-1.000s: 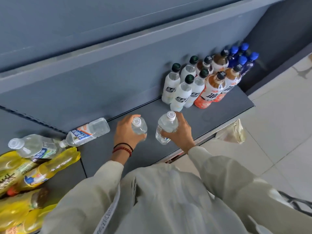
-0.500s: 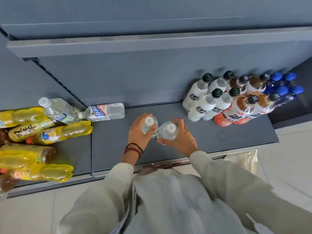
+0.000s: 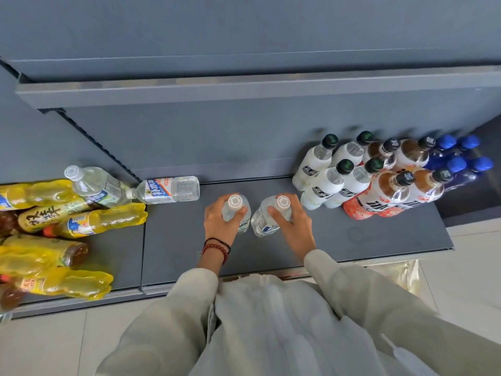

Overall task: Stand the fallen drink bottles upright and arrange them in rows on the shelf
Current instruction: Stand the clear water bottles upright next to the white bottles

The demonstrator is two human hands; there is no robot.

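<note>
Two clear water bottles with white caps stand upright side by side in the middle of the grey shelf (image 3: 352, 240). My left hand (image 3: 221, 222) grips the left bottle (image 3: 235, 203) near its top. My right hand (image 3: 294, 225) grips the right bottle (image 3: 282, 203) the same way. Another clear water bottle (image 3: 169, 189) lies on its side at the back left, and one more (image 3: 95, 184) lies tilted beside it. Standing rows of white bottles (image 3: 325, 183), orange-labelled tea bottles (image 3: 385, 194) and blue bottles (image 3: 461, 161) fill the right end.
A heap of fallen yellow drink bottles (image 3: 81, 221) covers the left shelf section. An upper shelf edge (image 3: 244, 90) overhangs the back. A shiny bag (image 3: 404, 275) hangs below the shelf front at right. Pale floor tiles (image 3: 474, 267) lie to the right.
The view has swung left and lower, bringing the yellow heap into sight. Both hands have brought their bottles closer together and a little further back on the shelf.
</note>
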